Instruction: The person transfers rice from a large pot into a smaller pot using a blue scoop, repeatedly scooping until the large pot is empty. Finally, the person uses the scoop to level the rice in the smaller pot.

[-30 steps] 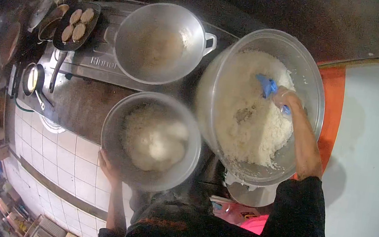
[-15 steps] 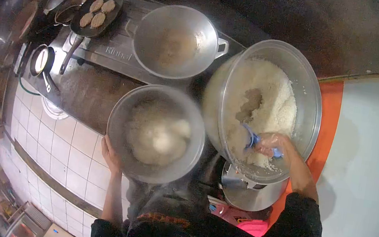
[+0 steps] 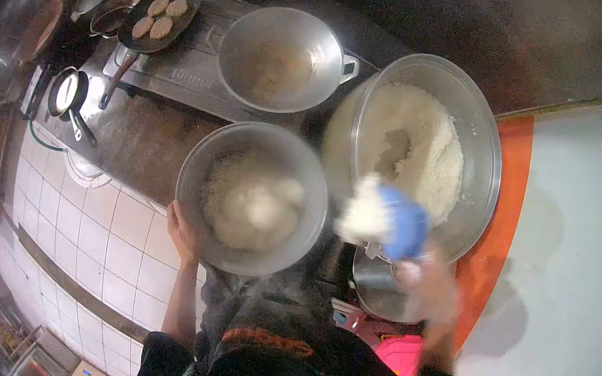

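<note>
My left hand (image 3: 183, 236) grips the lower left side of a wide metal bowl (image 3: 192, 165), its fingers partly hidden behind the wall. White rice (image 3: 249, 204) lies inside, blurred by steam. In my right hand (image 3: 428, 283), smeared by motion, is a blue scoop (image 3: 409, 226) heaped with a white clump of rice (image 3: 365, 211). The scoop hangs in the air between the bowl and a large metal pot (image 3: 494, 169), over the pot's near edge. More rice (image 3: 440, 157) fills the pot, with a hollow dug in its middle.
Behind the bowl, an empty-looking wok (image 3: 280, 62) sits on the stove. Left of it is a dark pan (image 3: 142, 35) with several brown patties. A small frying pan (image 3: 68, 95) stands at the far left. Below the pot are a metal lid-like surface (image 3: 380, 284) and a pink item (image 3: 400, 356).
My right hand has lifted the scoop out of the pot with rice on it and swung it left toward the bowl. My left hand keeps its hold on the bowl.
</note>
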The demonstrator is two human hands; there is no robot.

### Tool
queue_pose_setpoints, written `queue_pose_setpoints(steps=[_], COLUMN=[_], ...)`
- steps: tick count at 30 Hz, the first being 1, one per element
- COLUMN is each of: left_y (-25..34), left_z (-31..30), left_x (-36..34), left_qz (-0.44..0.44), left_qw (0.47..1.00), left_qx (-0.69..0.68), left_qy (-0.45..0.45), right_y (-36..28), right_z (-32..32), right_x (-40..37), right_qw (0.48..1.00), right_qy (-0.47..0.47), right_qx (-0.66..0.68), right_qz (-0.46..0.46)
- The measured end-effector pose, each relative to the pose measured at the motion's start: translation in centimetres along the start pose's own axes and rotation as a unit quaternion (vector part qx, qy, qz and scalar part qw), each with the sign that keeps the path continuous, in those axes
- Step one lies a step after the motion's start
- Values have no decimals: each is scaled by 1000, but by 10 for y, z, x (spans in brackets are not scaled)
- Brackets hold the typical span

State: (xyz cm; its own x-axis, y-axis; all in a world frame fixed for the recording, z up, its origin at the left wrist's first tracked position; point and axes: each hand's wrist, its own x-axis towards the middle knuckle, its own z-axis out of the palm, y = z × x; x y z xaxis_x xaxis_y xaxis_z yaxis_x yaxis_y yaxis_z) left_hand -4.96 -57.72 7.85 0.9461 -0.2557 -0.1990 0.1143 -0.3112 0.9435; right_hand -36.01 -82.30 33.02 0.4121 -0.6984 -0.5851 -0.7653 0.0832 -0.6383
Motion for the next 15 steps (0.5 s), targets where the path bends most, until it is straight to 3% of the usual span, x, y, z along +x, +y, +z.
queue_pose_setpoints(steps=[1,2,5,7,8,10,12,13,14,15], left_y=[0,3,5,-17,-15,-10,-6,-5,-4,-3], left_z=[1,0,-2,-6,-2,-4,3,2,1,0], left_x=[0,-3,-4,5,8,1,2,1,0,0], left_qz=[-14,-12,17,52,56,52,68,81,80,71], left_qw=[1000,1000,999,998,998,998,997,996,996,997], left_qx=[-7,-4,-32,8,5,-9,-25,-33,-34,-24], left_qy=[-7,-9,-30,-33,-31,-33,-29,-21,-23,-18], right_y=[-3,-13,57,71,44,-18,15,-9,-10,29], right_z=[43,86,184,205,184,112,57,23,-14,-48], right_x=[1,7,57,63,55,12,32,43,56,82], right_qw=[987,973,978,964,963,954,927,929,952,919], right_qy=[43,83,25,60,63,164,271,299,270,313], right_qx=[-127,-112,-169,-163,-163,-205,-209,-136,-116,-240], right_qz=[-86,-183,-118,-201,-206,-144,-153,-172,-83,-22])
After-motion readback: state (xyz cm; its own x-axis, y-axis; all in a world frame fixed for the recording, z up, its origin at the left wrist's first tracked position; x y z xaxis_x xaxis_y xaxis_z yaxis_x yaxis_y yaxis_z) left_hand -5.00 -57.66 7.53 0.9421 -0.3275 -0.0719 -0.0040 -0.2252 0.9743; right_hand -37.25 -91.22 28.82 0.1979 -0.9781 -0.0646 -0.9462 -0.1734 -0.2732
